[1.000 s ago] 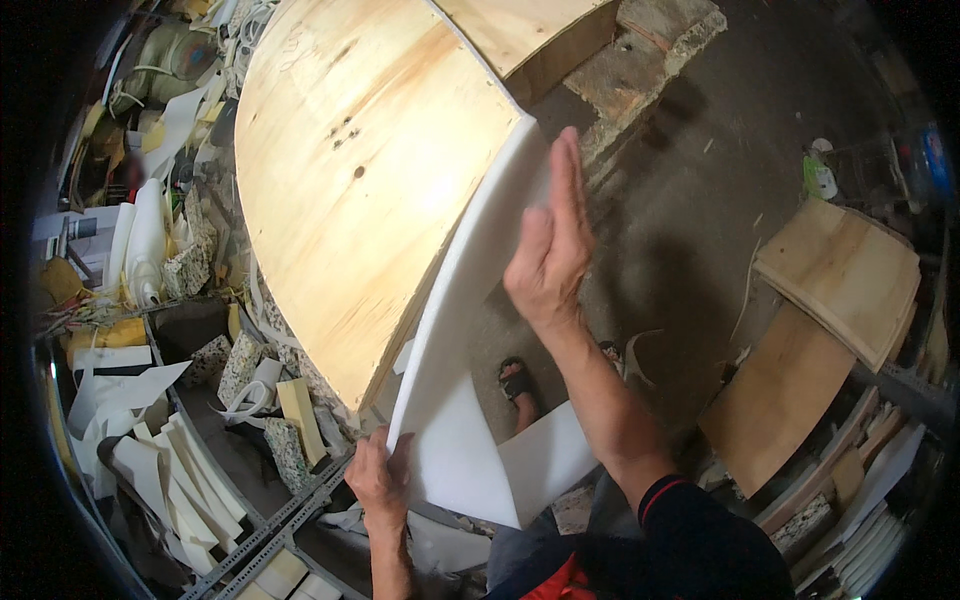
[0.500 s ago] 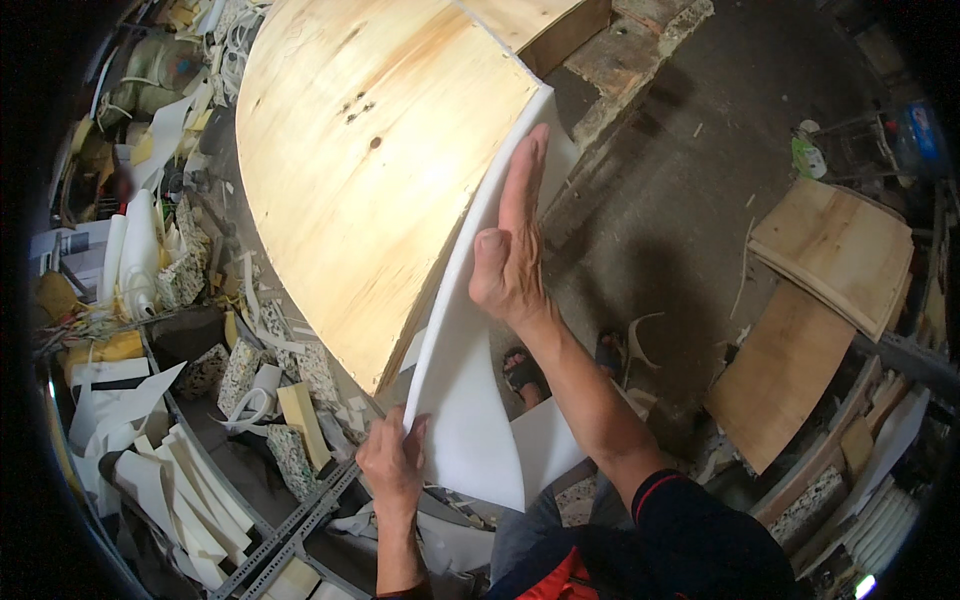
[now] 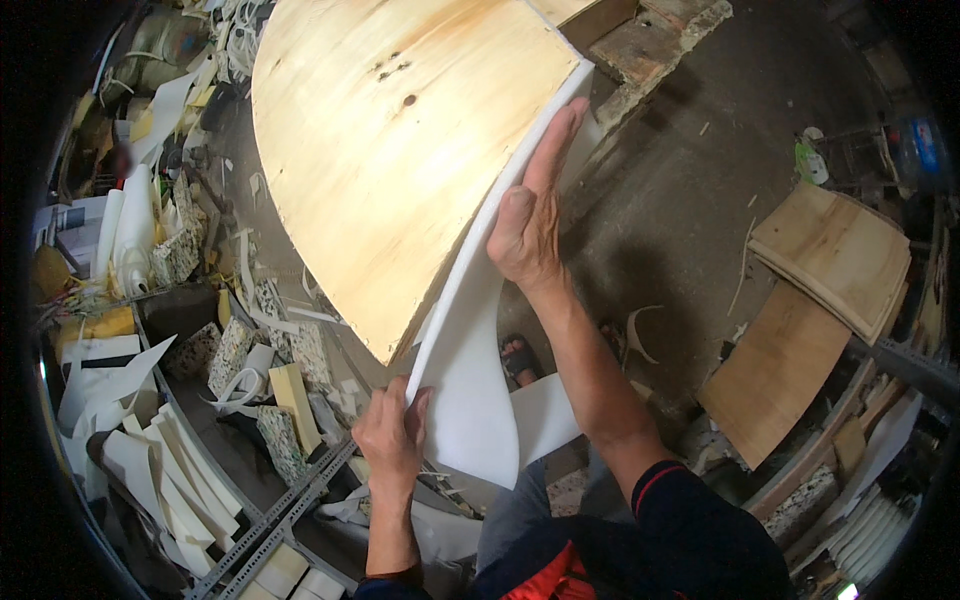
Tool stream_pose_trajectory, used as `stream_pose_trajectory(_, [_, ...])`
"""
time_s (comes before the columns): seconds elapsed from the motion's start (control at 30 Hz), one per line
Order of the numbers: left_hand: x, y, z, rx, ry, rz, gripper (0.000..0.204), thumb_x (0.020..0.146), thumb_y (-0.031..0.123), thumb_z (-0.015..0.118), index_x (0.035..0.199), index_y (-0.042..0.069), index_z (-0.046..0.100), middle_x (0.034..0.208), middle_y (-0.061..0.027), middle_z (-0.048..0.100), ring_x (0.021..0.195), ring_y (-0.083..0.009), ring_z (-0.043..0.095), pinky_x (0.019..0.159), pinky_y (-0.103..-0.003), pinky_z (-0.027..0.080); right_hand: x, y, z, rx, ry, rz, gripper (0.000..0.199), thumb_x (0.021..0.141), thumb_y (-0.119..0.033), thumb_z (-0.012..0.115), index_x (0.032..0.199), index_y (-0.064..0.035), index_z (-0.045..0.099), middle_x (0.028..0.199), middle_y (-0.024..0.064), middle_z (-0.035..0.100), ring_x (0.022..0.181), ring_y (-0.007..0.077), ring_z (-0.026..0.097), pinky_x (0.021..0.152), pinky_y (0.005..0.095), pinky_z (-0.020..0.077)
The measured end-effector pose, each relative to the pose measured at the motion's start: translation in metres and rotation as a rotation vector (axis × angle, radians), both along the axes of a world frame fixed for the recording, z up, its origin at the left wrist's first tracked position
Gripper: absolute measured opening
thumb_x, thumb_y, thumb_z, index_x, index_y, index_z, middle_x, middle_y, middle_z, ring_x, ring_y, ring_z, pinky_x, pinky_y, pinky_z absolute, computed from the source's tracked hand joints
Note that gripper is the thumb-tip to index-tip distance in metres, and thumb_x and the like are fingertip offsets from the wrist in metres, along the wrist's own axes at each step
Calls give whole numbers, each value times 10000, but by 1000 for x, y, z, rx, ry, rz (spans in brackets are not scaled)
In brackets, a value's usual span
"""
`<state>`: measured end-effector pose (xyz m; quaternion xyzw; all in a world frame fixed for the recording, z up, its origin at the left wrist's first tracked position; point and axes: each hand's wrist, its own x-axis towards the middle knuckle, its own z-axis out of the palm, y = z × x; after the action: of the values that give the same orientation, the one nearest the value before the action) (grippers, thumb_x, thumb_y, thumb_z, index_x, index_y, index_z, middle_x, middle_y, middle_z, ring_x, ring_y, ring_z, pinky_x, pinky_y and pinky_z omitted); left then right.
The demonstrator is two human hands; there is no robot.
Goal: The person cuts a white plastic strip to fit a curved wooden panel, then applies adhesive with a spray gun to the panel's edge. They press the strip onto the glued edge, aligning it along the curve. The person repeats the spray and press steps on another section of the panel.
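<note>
A large curved plywood board fills the upper middle of the head view. Along its right edge lies a white foam sheet, bent and hanging down toward me. My right hand lies flat with fingers stretched, pressing the foam against the board's edge. My left hand pinches the lower left edge of the foam sheet near the board's bottom tip. Between my arms, a sandalled foot shows on the floor.
White foam strips and offcuts are piled at the lower left beside a slotted metal rail. Speckled foam blocks lie near them. Stacked plywood pieces sit at the right on the dark concrete floor.
My right hand has slid up along the foam toward the board's upper edge, flattening it. The foam now lies closer against the plywood. My left hand keeps its grip low.
</note>
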<state>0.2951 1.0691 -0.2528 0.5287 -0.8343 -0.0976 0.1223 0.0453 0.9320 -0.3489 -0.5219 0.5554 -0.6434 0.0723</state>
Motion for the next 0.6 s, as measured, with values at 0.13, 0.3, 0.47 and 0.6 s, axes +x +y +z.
stream_pose_trajectory(0.13, [5,-1,-2,-33,-1,-13,406,776,95,849,1126,55,648,748,-124,570,593,-310,587,529,-400,464,4,-1,1,-2,-2,-21,836,1063,-542,221,1592,38,-69,1657,295,-95,1542,453,-87,1248,558,2])
stream_pose_trajectory(0.3, [9,-3,-2,-29,19,-24,421,780,97,845,1149,49,647,751,-122,573,601,-306,596,535,-393,473,5,-5,1,-28,-3,-45,833,1064,-540,221,1595,31,-70,1657,298,-89,1541,457,-85,1247,561,3])
stream_pose_trajectory(0.47, [8,-6,3,-33,0,-23,413,786,101,841,1150,65,650,765,-117,579,602,-302,598,540,-396,479,6,-7,0,-50,13,-67,826,1064,-542,210,1597,22,-74,1656,301,-85,1542,458,-75,1247,558,2])
stream_pose_trajectory(0.6, [10,-5,4,-33,-7,-22,403,794,109,837,1151,79,653,772,-110,591,609,-292,609,549,-395,486,6,-7,-2,-49,31,-72,818,1066,-538,199,1599,19,-74,1654,305,-87,1542,461,-70,1245,558,3])
